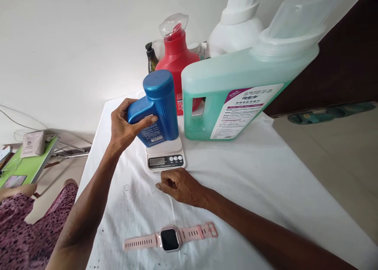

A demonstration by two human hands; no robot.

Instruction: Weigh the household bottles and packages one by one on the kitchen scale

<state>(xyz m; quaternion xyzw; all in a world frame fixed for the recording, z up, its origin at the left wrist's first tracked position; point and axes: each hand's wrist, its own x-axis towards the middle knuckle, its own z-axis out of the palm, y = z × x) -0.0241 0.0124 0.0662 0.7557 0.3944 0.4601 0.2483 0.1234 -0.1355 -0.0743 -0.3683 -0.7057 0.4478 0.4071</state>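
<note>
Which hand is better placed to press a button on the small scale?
Probably the right hand: it lies free on the cloth just before the scale and its buttons. The left hand is busy gripping the blue bottle.

The bottle (158, 106) is blue, the scale (165, 156) white. The jug (236, 92) is pale green, another bottle (176, 55) red. The watch (170, 238) is pink with a black face.

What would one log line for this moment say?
left hand: grips blue bottle on scale | right hand: rests on white cloth by scale | pink watch: lies nearer
</note>
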